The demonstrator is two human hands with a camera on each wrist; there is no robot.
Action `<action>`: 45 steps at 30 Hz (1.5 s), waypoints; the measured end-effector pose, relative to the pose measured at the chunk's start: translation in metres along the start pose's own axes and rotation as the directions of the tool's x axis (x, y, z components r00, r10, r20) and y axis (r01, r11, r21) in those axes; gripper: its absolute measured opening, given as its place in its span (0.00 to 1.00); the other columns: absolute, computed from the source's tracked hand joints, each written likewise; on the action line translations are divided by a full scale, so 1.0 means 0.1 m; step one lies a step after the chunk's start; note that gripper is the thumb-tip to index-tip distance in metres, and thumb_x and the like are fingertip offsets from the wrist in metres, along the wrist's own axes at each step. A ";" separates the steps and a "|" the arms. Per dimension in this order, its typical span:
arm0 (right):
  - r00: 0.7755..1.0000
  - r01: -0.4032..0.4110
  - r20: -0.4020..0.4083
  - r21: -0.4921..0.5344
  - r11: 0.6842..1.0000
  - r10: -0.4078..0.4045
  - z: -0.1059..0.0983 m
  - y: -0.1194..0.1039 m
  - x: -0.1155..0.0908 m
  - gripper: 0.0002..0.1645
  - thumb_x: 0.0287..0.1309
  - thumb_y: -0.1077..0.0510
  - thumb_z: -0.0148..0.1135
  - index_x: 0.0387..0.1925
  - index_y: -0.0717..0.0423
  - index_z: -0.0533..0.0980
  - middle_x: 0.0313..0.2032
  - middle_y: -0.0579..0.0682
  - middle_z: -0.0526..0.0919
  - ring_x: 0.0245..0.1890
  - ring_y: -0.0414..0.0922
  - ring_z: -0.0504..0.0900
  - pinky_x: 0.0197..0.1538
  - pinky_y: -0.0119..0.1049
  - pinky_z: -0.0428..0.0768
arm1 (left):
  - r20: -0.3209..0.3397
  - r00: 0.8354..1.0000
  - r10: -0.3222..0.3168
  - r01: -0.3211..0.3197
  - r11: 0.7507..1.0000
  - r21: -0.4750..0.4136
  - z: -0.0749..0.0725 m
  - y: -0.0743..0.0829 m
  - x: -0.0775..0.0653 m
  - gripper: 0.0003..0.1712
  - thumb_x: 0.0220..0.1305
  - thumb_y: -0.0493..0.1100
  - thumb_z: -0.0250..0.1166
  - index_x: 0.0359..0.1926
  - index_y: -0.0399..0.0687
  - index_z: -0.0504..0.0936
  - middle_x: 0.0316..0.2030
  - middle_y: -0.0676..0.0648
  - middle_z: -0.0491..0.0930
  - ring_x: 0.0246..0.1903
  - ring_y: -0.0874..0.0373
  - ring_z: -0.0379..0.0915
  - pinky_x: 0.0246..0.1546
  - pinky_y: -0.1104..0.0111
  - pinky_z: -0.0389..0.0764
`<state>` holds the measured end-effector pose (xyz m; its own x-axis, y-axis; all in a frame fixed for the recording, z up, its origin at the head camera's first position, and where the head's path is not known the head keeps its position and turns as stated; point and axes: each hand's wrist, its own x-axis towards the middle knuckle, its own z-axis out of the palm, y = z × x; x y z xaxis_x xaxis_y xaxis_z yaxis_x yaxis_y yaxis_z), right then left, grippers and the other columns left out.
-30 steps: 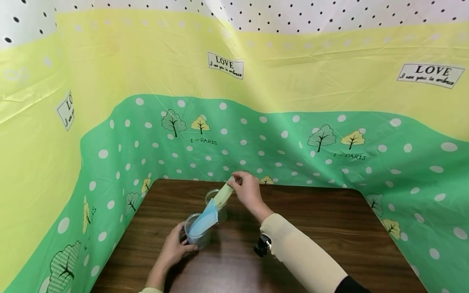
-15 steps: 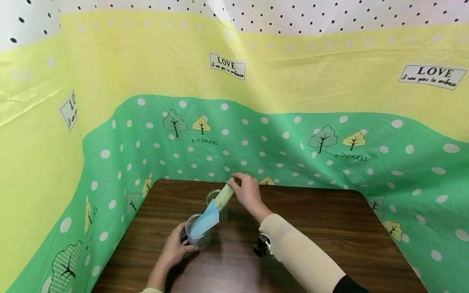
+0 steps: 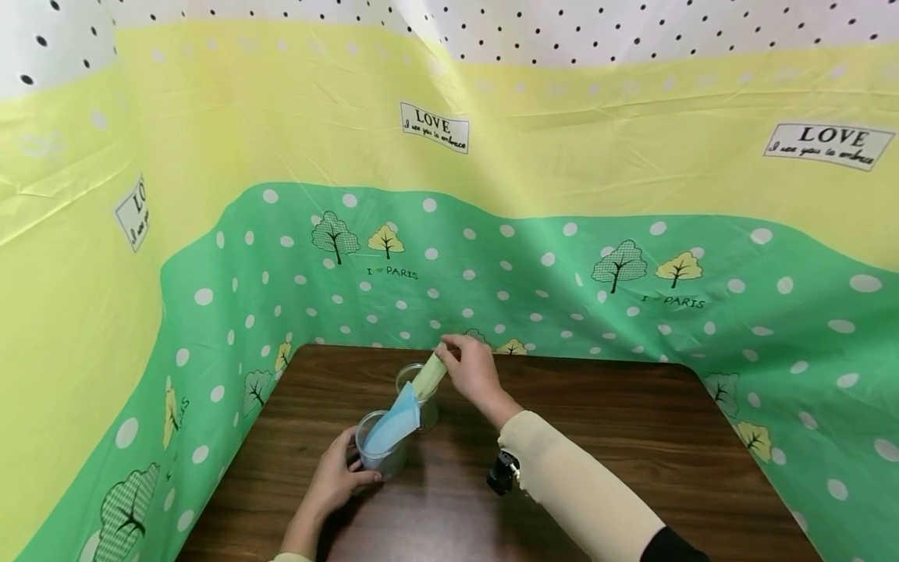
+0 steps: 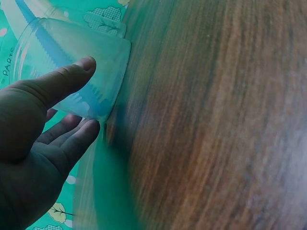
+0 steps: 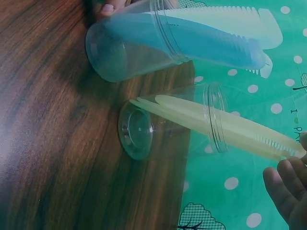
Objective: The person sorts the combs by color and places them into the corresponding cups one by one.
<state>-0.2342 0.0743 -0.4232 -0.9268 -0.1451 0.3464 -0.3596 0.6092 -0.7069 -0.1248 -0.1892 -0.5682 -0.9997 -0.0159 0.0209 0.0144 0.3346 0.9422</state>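
My left hand holds a clear plastic jar on the table, thumb on one side and fingers on the other. Flat blue plastic pieces with toothed edges lean out of it; a paler toothed piece also shows in the right wrist view. Just behind stands a second clear jar. My right hand pinches the upper end of pale yellow toothed plastic pieces, whose narrow ends reach down inside this second jar. How many yellow pieces lie between the fingers cannot be told.
Both jars stand on a dark wood-grain table, toward its back left. A green and yellow printed curtain hangs behind and beside it. On the right sleeve sits a small black camera.
Very little differs. The right hand and the top of the yellow pieces have shifted slightly downward; the left hand stays on its jar.
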 end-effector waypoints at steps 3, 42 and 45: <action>1.000 0.019 0.008 0.014 1.000 -0.019 -0.02 0.01 -0.02 0.19 0.70 0.53 0.66 0.59 0.54 0.83 0.46 0.52 0.87 0.43 0.48 0.84 0.42 0.42 0.86 | -0.001 1.000 -0.009 0.009 1.000 0.004 0.00 0.01 -0.01 0.53 0.38 0.27 0.84 0.69 0.39 0.70 0.65 0.33 0.71 0.65 0.33 0.71 0.60 0.58 0.85; 0.999 0.047 -0.013 0.123 0.991 -0.046 -0.61 0.13 -0.51 0.19 0.69 0.52 0.67 0.59 0.49 0.82 0.45 0.46 0.86 0.46 0.45 0.83 0.50 0.50 0.86 | -0.023 0.995 0.096 -0.087 0.967 0.239 -0.02 0.06 -0.12 0.48 0.43 0.38 0.86 0.66 0.40 0.73 0.55 0.37 0.76 0.56 0.40 0.79 0.58 0.48 0.84; 0.998 0.056 -0.022 0.118 0.991 -0.054 -0.68 0.18 -0.56 0.20 0.68 0.51 0.67 0.59 0.49 0.82 0.46 0.47 0.86 0.46 0.44 0.83 0.50 0.50 0.86 | -0.030 0.993 0.118 -0.106 0.957 0.270 -0.03 0.08 -0.13 0.47 0.44 0.40 0.85 0.66 0.41 0.74 0.55 0.39 0.78 0.56 0.41 0.79 0.60 0.47 0.81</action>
<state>-0.1814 0.1463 -0.4130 -0.9034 -0.1603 0.3976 -0.4213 0.5036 -0.7542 -0.1113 -0.1893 -0.5594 -0.9898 -0.0049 0.1421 0.1133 0.5762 0.8094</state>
